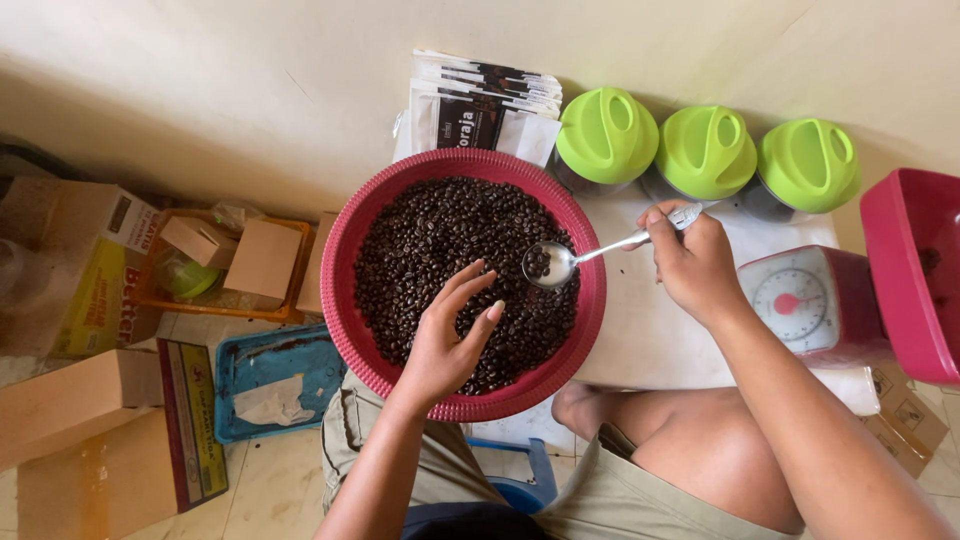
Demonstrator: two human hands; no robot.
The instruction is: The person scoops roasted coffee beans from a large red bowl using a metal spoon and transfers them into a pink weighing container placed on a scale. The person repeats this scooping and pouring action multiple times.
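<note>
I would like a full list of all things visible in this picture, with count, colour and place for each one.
basket: one, red, round, centre, on the person's lap
coffee beans: many, dark brown, filling the basket
spoon: one, metal, above the beans, a few beans in its bowl
jars: three, green lids, in a row by the wall
pouches: a stack, black and white, behind the basket
kitchen scale: one, red with a white dial, right
red tub: one, far right edge
white board: one, under the scale
cardboard boxes: several, brown, left floor
blue tray: one, left floor
left hand: in the beans
right hand: holds the spoon handle
</note>
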